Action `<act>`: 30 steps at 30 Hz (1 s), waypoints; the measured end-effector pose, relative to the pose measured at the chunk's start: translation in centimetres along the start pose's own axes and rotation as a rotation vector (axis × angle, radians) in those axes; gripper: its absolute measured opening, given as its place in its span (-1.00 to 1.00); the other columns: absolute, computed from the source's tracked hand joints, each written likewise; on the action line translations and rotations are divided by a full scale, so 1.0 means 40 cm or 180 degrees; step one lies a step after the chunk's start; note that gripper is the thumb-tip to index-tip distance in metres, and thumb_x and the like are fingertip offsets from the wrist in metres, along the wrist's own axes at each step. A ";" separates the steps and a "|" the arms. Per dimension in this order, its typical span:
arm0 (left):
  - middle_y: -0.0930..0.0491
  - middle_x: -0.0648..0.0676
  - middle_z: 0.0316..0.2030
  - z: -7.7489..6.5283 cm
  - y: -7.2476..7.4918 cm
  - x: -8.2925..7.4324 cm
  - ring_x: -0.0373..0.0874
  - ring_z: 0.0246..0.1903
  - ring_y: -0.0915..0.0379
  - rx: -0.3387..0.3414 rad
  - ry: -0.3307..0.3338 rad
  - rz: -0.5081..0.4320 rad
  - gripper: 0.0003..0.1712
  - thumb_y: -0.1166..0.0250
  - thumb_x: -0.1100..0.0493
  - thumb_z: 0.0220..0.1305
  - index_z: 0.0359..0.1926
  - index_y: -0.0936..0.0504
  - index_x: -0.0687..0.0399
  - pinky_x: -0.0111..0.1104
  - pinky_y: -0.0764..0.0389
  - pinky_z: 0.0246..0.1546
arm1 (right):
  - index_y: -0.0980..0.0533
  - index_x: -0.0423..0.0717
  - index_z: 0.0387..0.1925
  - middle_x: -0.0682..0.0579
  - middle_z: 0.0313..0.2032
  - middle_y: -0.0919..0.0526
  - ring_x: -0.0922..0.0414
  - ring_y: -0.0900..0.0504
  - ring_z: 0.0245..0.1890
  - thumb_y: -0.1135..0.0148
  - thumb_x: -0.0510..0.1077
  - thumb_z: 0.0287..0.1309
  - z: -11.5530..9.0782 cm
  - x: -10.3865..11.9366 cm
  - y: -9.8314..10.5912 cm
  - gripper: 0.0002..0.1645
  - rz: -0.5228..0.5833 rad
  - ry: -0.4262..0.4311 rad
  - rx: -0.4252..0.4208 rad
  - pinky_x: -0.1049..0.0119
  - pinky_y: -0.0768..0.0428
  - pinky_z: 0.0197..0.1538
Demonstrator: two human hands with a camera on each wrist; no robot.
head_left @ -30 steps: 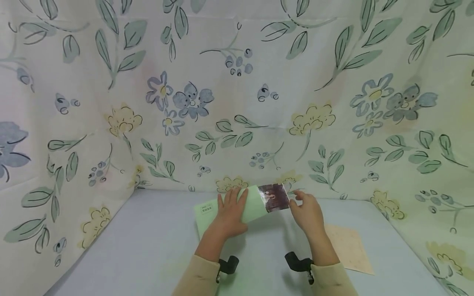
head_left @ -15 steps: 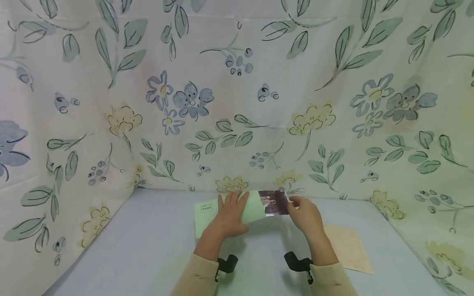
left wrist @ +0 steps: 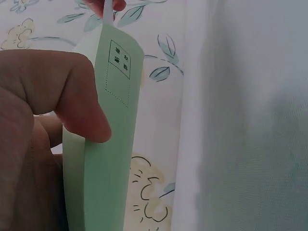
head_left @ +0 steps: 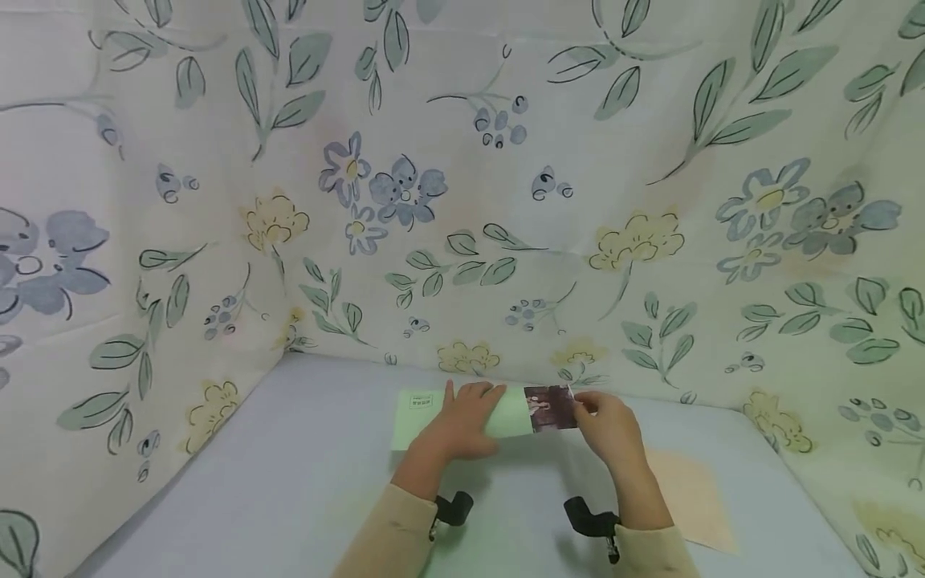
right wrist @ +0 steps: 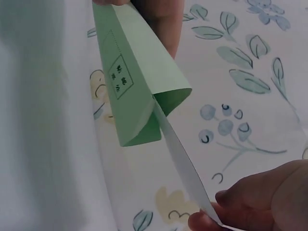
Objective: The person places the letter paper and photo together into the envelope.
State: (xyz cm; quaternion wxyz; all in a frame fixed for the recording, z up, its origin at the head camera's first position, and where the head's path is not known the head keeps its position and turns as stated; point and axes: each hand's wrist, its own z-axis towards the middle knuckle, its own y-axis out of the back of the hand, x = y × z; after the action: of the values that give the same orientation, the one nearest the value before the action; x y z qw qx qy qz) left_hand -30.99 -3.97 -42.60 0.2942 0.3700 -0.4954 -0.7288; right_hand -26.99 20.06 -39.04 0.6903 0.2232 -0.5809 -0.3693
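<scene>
Green envelope [head_left: 513,411] is held near the middle of the surface's [head_left: 289,482] far edge, its length running roughly along that edge and a small printed box near its left end. A photo [head_left: 552,409] sticks out of its open right end, part of it inside; the right wrist view shows the mouth gaping around the photo, whose pale back faces that camera. The left hand [head_left: 462,425] grasps the envelope, fingers spread over its upper face and thumb by the edge nearer the person. The right hand [head_left: 610,425] pinches the photo's free right end between thumb and fingers. A beige sheet [head_left: 694,498] lies toward the surface's right edge, partly hidden by the right forearm. Black wrist mounts sit at both cream sleeves [head_left: 393,526], and a floral cloth [head_left: 433,321] hangs behind the far edge.
</scene>
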 end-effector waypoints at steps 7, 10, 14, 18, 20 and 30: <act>-0.26 0.05 0.28 -0.014 0.005 -0.006 -0.03 0.31 -0.07 0.0066 0.0090 0.0042 -0.03 -0.29 -0.02 -0.17 0.38 -0.22 -0.08 0.20 0.21 0.28 | -0.60 -0.21 -0.05 -0.12 -0.10 -0.64 -0.04 -0.58 -0.10 -0.08 -0.07 0.25 0.002 -0.012 -0.018 -0.63 0.0131 -0.0001 -0.0016 0.05 -0.58 -0.18; -0.27 0.06 0.27 -0.013 0.011 -0.009 -0.02 0.30 -0.09 0.0048 0.0031 -0.0007 -0.04 -0.30 0.00 -0.17 0.37 -0.24 -0.06 0.20 0.18 0.28 | -0.61 -0.21 -0.06 -0.11 -0.12 -0.64 -0.05 -0.58 -0.09 -0.08 -0.08 0.24 0.004 -0.009 -0.013 -0.63 0.0074 0.0040 -0.0030 0.04 -0.57 -0.17; -0.26 0.06 0.28 0.001 0.010 -0.018 -0.01 0.30 -0.08 0.0056 -0.0049 -0.0078 -0.05 -0.29 0.01 -0.15 0.38 -0.23 -0.05 0.18 0.20 0.29 | -0.60 -0.23 -0.05 -0.11 -0.13 -0.65 -0.04 -0.58 -0.11 -0.07 -0.10 0.23 0.002 -0.007 0.009 -0.62 -0.0018 0.0088 -0.0011 0.02 -0.56 -0.16; -0.25 0.05 0.29 0.005 0.014 -0.023 0.00 0.31 -0.06 0.0077 0.0020 -0.0100 -0.03 -0.28 -0.02 -0.15 0.39 -0.20 -0.06 0.16 0.23 0.30 | -0.59 -0.23 -0.02 -0.10 -0.10 -0.64 -0.02 -0.58 -0.10 -0.06 -0.07 0.25 0.010 0.004 0.018 -0.60 -0.0036 0.0192 0.0121 0.04 -0.56 -0.14; -0.25 0.04 0.29 0.004 0.017 -0.025 0.01 0.31 -0.07 0.0077 0.0048 -0.0109 -0.03 -0.27 -0.02 -0.15 0.39 -0.20 -0.06 0.16 0.23 0.30 | -0.59 -0.21 -0.01 -0.09 -0.08 -0.63 -0.01 -0.58 -0.10 -0.06 -0.05 0.25 0.012 0.009 0.017 -0.59 0.0001 0.0210 0.0192 0.05 -0.56 -0.14; -0.24 0.04 0.30 0.005 0.020 -0.025 -0.01 0.32 -0.06 0.0049 0.0028 -0.0163 -0.04 -0.25 0.02 -0.15 0.39 -0.19 -0.05 0.18 0.21 0.29 | -0.53 -0.13 0.09 -0.05 -0.08 -0.62 0.02 -0.58 -0.13 -0.06 -0.01 0.25 0.006 0.005 0.022 -0.54 0.0170 0.0002 0.0149 0.10 -0.57 -0.20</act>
State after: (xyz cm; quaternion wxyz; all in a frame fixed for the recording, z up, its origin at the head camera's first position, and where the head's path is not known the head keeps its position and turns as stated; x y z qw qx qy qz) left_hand -30.57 -3.34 -41.55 0.2747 0.3880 -0.4900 -0.7306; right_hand -27.01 20.48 -38.20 0.6946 0.2238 -0.5949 -0.3370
